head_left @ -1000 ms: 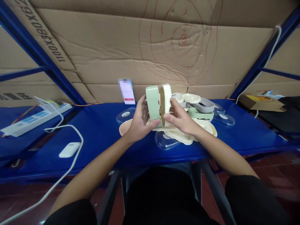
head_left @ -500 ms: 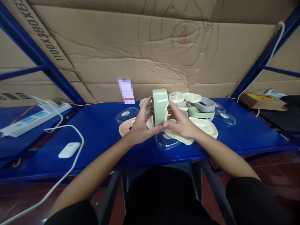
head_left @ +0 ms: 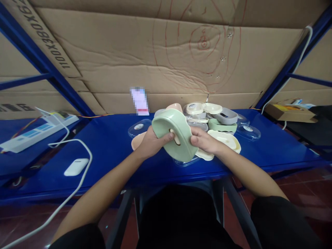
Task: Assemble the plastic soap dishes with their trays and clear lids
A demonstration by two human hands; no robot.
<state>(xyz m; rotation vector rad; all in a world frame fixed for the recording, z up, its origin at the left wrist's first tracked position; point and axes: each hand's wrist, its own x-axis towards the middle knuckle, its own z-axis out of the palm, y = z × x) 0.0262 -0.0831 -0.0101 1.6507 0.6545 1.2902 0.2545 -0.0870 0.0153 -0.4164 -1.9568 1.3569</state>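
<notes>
A light green oval plastic box [head_left: 174, 138] is held bottom-up between both hands above the blue table [head_left: 109, 145]. My left hand [head_left: 151, 141] grips its left end, thumb on the underside. My right hand [head_left: 204, 140] grips its right end. A cream insert [head_left: 176, 139] shows through a slot in the green bottom. Behind it lies a pile of similar parts: cream trays [head_left: 225, 138], a green box [head_left: 220, 125], a grey box [head_left: 226, 115] and clear lids [head_left: 140, 126].
A phone [head_left: 140, 101] leans on the cardboard back wall. At the left lie a white power strip [head_left: 38, 129], a white cable [head_left: 77, 145] and a white earbud case [head_left: 76, 166]. A cardboard box [head_left: 287, 112] sits at the far right. Blue shelf posts rise on both sides.
The green box and cream insert, apart and on edge a second ago, were pressed together. The joined piece has since turned over, bottom facing up, and come lower.
</notes>
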